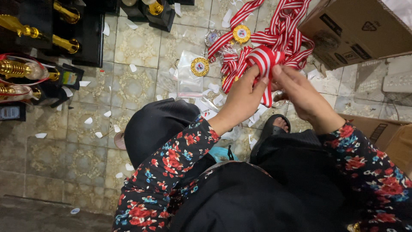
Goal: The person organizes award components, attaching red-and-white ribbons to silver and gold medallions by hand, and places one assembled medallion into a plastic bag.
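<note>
— Inspector, what were the hands holding?

— Both were closed on a folded red-and-white striped ribbon (264,60). The left hand (242,101) pinched it from below; the right hand (300,94) gripped it from the side, fingertips on the fold. The ribbon was held above the floor (133,88), over a heap of the same ribbons.

— Materials?

— The ribbon was woven cloth, flat and glossy. The heap of ribbons (283,30) lay tangled, with round gold medals among it: one medal (241,34) at the top, another medal (200,67) resting on a clear plastic bag (189,79). The floor was marbled beige tile, strewn with small white paper scraps (88,121).

— Containers?

— A brown cardboard box (360,30) stood at the upper right, touching the ribbon heap; its contents could not be seen. A second cardboard box (386,135) sat beside the right sleeve. The bag looked flat, with a red seal strip.

— Anything else?

— Gold trophies (25,68) on black bases stood at the left. A black sandal (274,126) showed below the hands.
</note>
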